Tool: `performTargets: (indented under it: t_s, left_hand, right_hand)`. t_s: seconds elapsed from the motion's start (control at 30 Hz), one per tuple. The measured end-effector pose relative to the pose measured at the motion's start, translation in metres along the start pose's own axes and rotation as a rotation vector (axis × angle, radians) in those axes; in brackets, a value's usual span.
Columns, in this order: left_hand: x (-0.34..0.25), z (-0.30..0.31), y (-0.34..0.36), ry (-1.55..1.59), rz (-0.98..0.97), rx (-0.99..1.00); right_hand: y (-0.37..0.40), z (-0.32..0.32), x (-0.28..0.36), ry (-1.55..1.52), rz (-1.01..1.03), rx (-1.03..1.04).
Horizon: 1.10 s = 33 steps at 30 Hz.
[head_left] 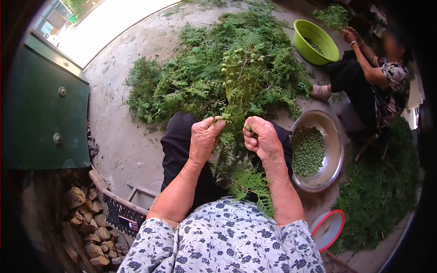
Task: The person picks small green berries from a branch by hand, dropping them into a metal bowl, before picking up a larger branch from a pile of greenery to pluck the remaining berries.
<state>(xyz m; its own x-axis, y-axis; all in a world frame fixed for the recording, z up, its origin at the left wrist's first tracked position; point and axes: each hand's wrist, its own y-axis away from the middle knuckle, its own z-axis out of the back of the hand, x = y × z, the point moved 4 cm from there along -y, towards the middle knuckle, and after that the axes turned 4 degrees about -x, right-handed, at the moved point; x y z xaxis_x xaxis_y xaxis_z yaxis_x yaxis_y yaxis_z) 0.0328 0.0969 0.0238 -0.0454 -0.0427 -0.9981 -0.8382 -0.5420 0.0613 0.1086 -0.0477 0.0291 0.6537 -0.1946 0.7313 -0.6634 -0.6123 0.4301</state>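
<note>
My left hand (204,139) pinches a green conifer branch (239,93) near its small round cones, in front of my knees. The branch carries flat, scaly leaves and a cluster of pale green cones. Beside it, my right hand (264,139) is curled closed, with small green cones showing between thumb and fingers. Another leafy sprig (250,184) lies over my lap. To the right of my right hand stands a metal basin (334,157) holding many picked green cones (308,152).
A large heap of cut branches (182,77) covers the floor ahead. At the upper right a person (387,77) sits holding a sprig by a lime-green basin (330,52). More greenery (382,195) and a red-rimmed container (325,232) lie right; firewood (93,227) and a green cabinet (45,109) stand left.
</note>
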Motion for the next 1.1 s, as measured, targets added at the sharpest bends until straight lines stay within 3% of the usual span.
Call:
performTargets:
  t_s: [0.03,0.07,0.1,0.17,0.37,0.5,0.57,0.83,0.93,1.0,1.03,1.1]
  left_hand:
    - [0.003,0.005,-0.001,0.15,0.066,-0.045]
    - [-0.002,0.007,0.0,-0.144,-0.036,0.017]
    - [-0.003,0.006,0.001,-0.145,-0.035,0.019]
    - [-0.004,0.007,0.002,-0.105,-0.047,-0.052]
    - [0.001,0.006,0.003,-0.257,-0.153,-0.036]
    - [-0.002,0.003,0.003,-0.315,-0.284,-0.037]
    - [-0.001,0.002,0.003,-0.332,-0.296,-0.038]
    - [-0.007,-0.002,0.003,-0.298,-0.239,0.059]
    - [-0.009,-0.001,0.003,-0.304,-0.236,0.068]
    - [-0.007,0.0,0.003,-0.288,-0.222,0.077]
    - [-0.008,0.001,0.002,-0.289,-0.221,0.079]
    - [-0.004,0.003,0.0,-0.205,-0.037,0.123]
  right_hand:
    - [0.002,0.005,0.0,-0.135,-0.036,0.029]
    - [0.003,0.009,0.004,-0.177,-0.008,0.04]
    - [0.004,0.007,0.004,-0.178,-0.008,0.038]
    - [0.006,0.004,0.012,-0.15,0.162,-0.154]
    - [0.002,-0.002,0.006,-0.155,0.242,-0.1]
    - [0.004,-0.014,0.009,0.55,0.51,-0.163]
    - [0.009,-0.031,0.014,0.936,0.788,-0.185]
    - [-0.005,-0.027,0.001,0.783,0.618,-0.203]
    - [-0.004,-0.03,0.002,0.841,0.658,-0.178]
    - [-0.003,-0.034,0.004,0.956,0.838,-0.161]
    - [-0.003,-0.032,0.004,0.955,0.837,-0.163]
    - [-0.013,-0.017,-0.018,0.155,0.1,-0.039]
